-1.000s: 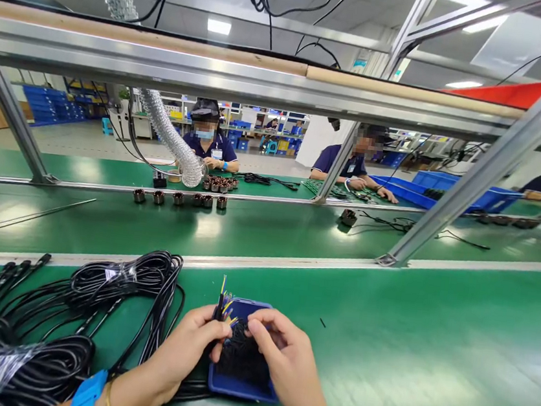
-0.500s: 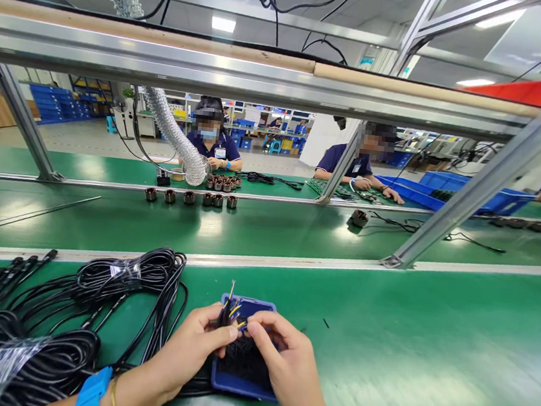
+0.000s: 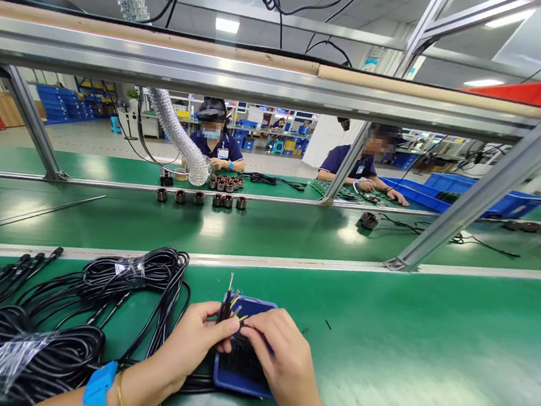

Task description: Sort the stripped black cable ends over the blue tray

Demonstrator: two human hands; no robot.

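Over the blue tray (image 3: 258, 309), our left hand (image 3: 196, 341) pinches the cable's stripped wires (image 3: 231, 299); our right hand (image 3: 282, 354) pinches one strand, which hard tugging could snap.

Bright overhead light, wide-angle edge distortion

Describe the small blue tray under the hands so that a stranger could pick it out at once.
Start at the green bench nearest the camera, then go right of the heap of black cable coils. There the left hand and right hand meet over a small blue tray. It is the only blue thing on this bench, filled with small black parts, with coloured wire ends standing over its far edge.
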